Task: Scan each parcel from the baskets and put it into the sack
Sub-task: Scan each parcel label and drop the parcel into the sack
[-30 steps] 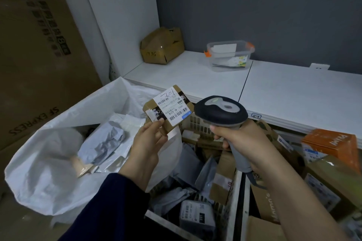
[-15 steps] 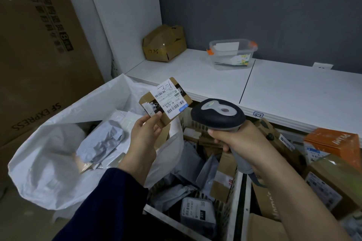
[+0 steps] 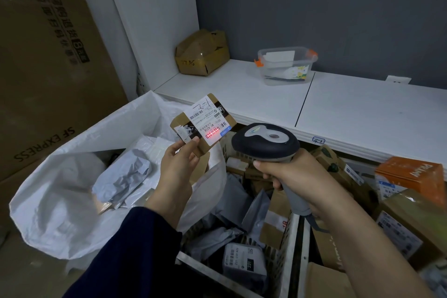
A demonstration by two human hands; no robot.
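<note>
Scanner (image 3: pixel 264 143) in right hand (image 3: pixel 294 174) lights parcel (image 3: pixel 203 122) in left hand (image 3: pixel 177 164).

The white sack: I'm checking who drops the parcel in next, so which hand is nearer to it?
Left. The left hand holds the small parcel right over the white sack rim; the right hand grips the scanner farther right, over the basket.

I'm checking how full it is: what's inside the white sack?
The white sack holds crumpled grey poly mailers and white mailers, with a tan corner showing. Anything beneath them, and the sack's bottom, is covered.
</note>
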